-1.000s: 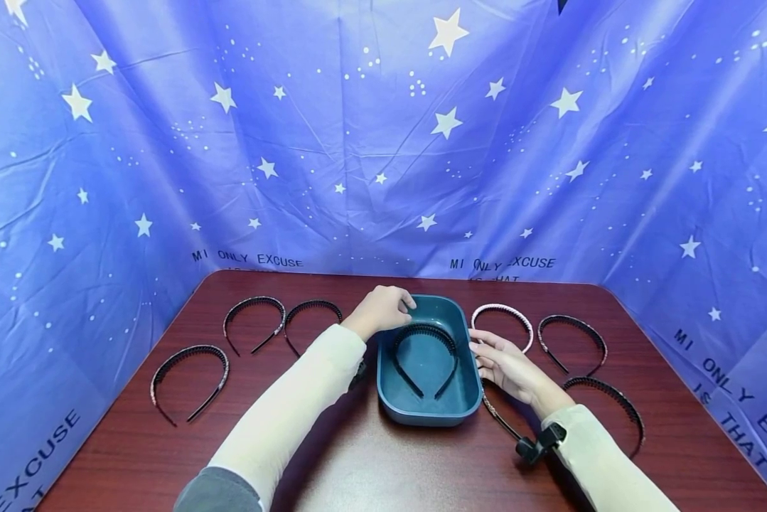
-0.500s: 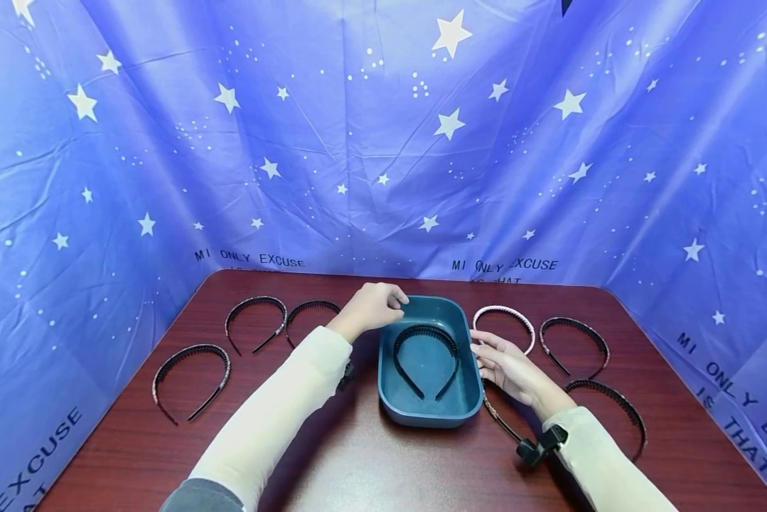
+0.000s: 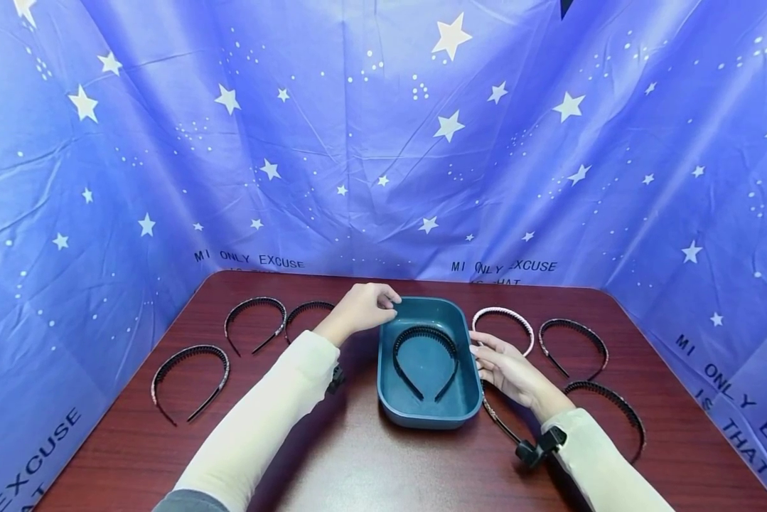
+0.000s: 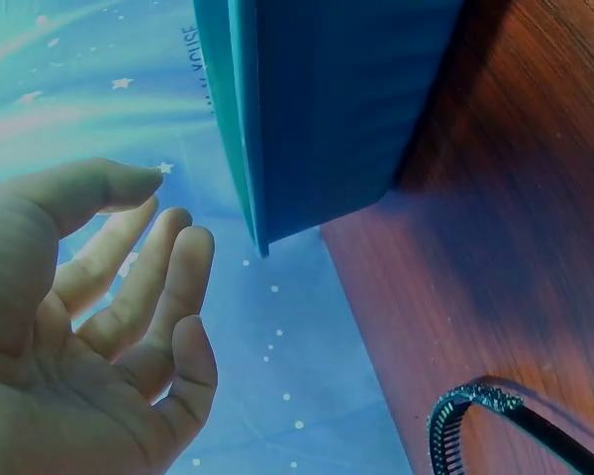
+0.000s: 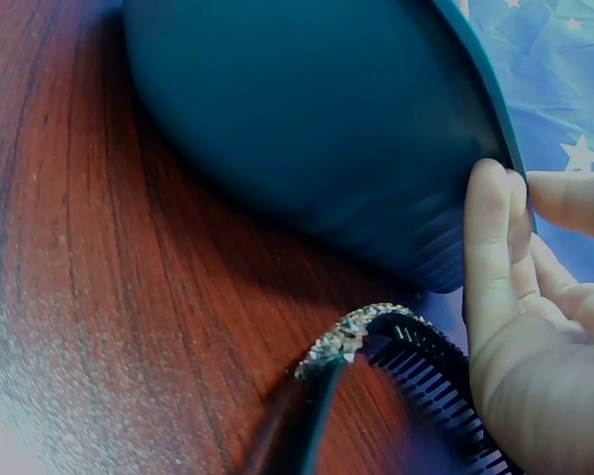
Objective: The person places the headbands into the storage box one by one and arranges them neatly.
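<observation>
1. At the far left of the table point(image 3: 357, 469) I see a dark toothed headband point(image 3: 189, 380) lying flat, and behind it two more, one with a sparkly edge point(image 3: 255, 321) and a plain black one point(image 3: 308, 313) partly behind the forearm.
2. My left hand point(image 3: 360, 307) hovers just off the far-left corner of the teal tub point(image 3: 469, 409); the fingers are loosely bent and a little apart, gripping nothing (the left wrist view shows a clear gap between fingertips point(image 4: 183, 247) and the tub wall point(image 4: 327, 109)).
3. The tub sits mid-table, and a black comb headband point(image 3: 425, 357) lies inside it, open ends towards me.
4. My right hand point(image 3: 507, 371) rests against the tub's right side, fingers nearly straight and together, with the fingertips point(image 5: 490, 213) touching the rim.
5. Under that wrist lies a rhinestone-trimmed headband point(image 5: 361, 332), just beside the tub.
6. Further right lie a pale pink headband point(image 3: 505, 320), a dark one point(image 3: 574, 341) and a toothed black one point(image 3: 607, 405) nearest the edge.
</observation>
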The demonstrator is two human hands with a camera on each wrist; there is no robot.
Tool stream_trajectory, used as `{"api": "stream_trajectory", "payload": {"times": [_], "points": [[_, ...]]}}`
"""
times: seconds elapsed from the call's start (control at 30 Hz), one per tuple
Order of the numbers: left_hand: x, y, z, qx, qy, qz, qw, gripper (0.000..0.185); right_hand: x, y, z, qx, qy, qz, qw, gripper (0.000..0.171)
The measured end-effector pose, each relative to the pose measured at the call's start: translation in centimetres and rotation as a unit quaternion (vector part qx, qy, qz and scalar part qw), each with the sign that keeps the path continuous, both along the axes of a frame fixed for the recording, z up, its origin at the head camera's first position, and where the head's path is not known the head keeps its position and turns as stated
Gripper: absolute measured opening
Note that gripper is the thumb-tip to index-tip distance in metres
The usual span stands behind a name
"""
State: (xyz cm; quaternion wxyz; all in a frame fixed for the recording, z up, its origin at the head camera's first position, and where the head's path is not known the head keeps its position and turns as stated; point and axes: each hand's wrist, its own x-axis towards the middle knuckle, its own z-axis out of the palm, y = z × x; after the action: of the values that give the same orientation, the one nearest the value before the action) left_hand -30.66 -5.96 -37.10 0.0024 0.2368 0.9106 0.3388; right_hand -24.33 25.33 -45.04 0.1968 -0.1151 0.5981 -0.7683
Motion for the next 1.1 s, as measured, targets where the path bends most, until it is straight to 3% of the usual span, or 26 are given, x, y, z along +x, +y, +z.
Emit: {"api": "stream_trajectory", "payload": {"times": [0.53,1.1], "points": [[0.6,-3.6,0.5,0.024,0.047,0.004,0.9986,0.020,0.1,0.0,-0.1,-0.007,0.004,0.001,1.000,0.058],[1.7,-8.2,1.0,0.041,0.055,0.029,0.9973,0.020,0.1,0.0,0.0,-0.003,0.000,0.000,1.000,0.060]]}}
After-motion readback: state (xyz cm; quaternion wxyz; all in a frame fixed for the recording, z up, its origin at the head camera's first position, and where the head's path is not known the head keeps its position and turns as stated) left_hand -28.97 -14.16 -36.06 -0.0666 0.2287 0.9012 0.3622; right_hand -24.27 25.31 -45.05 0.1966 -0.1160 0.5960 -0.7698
